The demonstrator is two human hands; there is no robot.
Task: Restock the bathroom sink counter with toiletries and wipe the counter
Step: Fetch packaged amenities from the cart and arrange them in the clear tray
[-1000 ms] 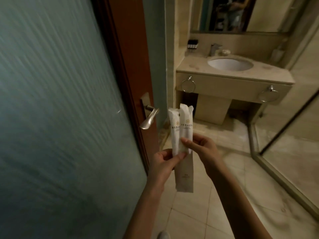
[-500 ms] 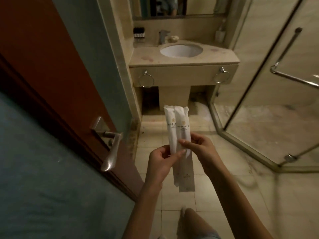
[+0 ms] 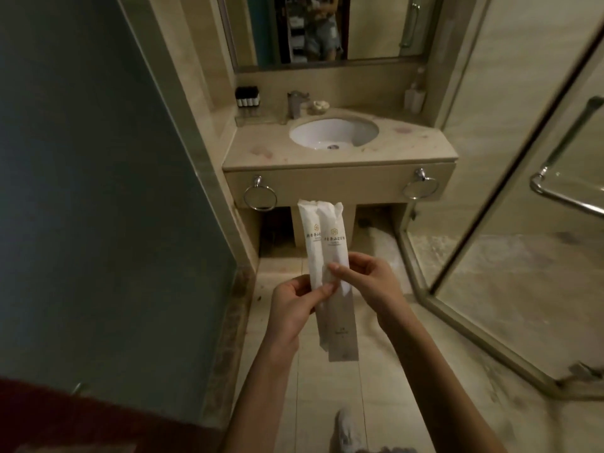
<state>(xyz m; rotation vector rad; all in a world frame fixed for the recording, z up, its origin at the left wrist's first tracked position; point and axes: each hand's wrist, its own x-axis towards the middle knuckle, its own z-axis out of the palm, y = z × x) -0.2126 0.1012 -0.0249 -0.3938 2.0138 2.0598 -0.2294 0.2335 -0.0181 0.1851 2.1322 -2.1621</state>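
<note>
Below the forearms, shoe (image 3: 348, 429): a pale shoe is seen on the tiled floor, blurred and cut off by the lower edge.
Left hand (image 3: 294, 308): the packets (image 3: 323, 246) are pinched at their left edge between the thumb and the curled fingers; the fingertips are hidden behind the paper.
Right hand (image 3: 369, 282): just beside the left hand, its thumb and forefinger are pinched on the front packet; the other fingers are curled behind and partly hidden.
Packets: two white wrappers are held upright and overlapping, rising above both hands. A longer greyish sleeve hangs behind them, below the hands. The print cannot be read and the contents are hidden.
Counter (image 3: 425, 142): set well beyond the hands, beige, marked with reddish stains.
Sink (image 3: 333, 132): a white oval basin is sunk into the counter.
Tap (image 3: 295, 104): placed behind the basin. Small dark bottles (image 3: 247, 97) are racked to its left. A pale object beside it is hard to make out.
Mirror (image 3: 376, 27): cut off by the top edge; a dim reflection is seen.
</note>
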